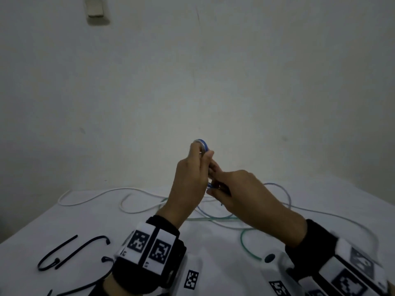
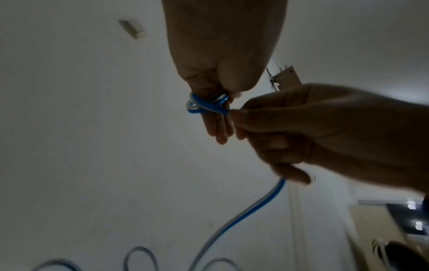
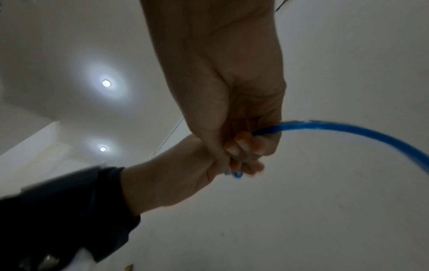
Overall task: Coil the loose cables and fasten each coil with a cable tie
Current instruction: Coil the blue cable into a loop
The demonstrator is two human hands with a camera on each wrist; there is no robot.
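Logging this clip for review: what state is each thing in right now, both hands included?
blue cable: partly wound around the left fingers, the rest trailing loose.
left hand: raised, carrying the wound loops.
right hand: pinching the blue cable beside the loops.
white cable: loose on the table.
green cable: loose on the table.
black cable ties: unfastened, lying on the table.

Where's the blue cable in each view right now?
Head: blue cable looped at the left hand's fingertips, centre.
Left wrist: wound round the fingers, upper centre.
Right wrist: arcing right from the right hand.
Shared landmark: the two hands meeting.
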